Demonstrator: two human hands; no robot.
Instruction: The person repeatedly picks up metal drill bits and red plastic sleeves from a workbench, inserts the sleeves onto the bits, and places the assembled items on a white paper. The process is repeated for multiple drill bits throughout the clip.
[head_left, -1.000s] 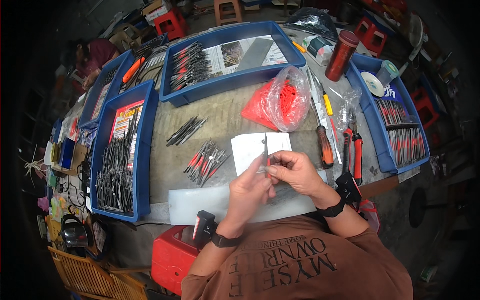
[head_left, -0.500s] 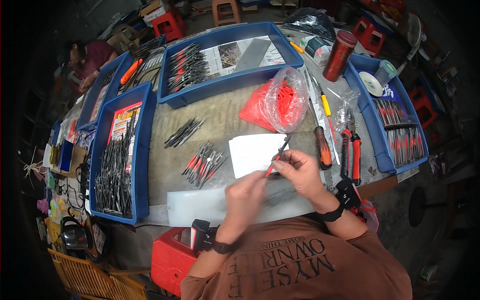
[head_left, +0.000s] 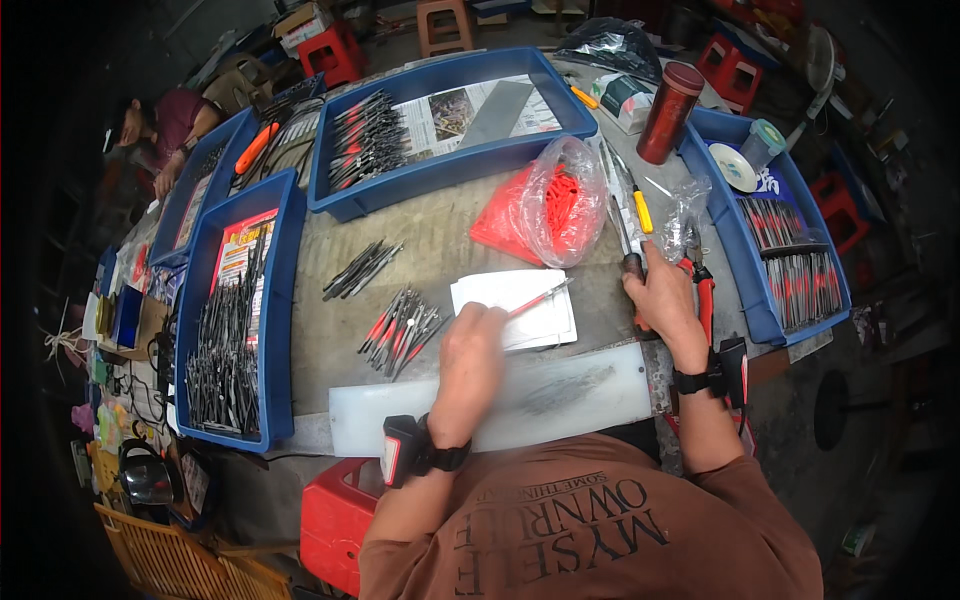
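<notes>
My left hand [head_left: 472, 350], slightly blurred, is closed on a slim tool with a red section [head_left: 538, 298]. Its pale, thin end points up and right over a stack of white paper [head_left: 543, 332]. My right hand [head_left: 664, 292] is at a tool with a dark-and-orange handle [head_left: 632, 264], thumb and fingers around the handle and hiding much of it. To the left of my left hand lie a loose pile of slim red-and-black tools [head_left: 400, 333] and a smaller pile of dark ones [head_left: 362, 270].
A red plastic bag [head_left: 560, 205] of small red pieces lies beyond the paper. Blue trays [head_left: 290, 330] of slim tools stand left, behind and right. Red-handled pliers [head_left: 706, 300] and a red flask [head_left: 670, 115] are rightward. A whitish board [head_left: 400, 418] lies near me. Another person [head_left: 180, 120] works far left.
My right hand has let go of the slim tool and moved right to the dark-and-orange handle. The left hand still holds the slim tool, now tilted lower over the paper.
</notes>
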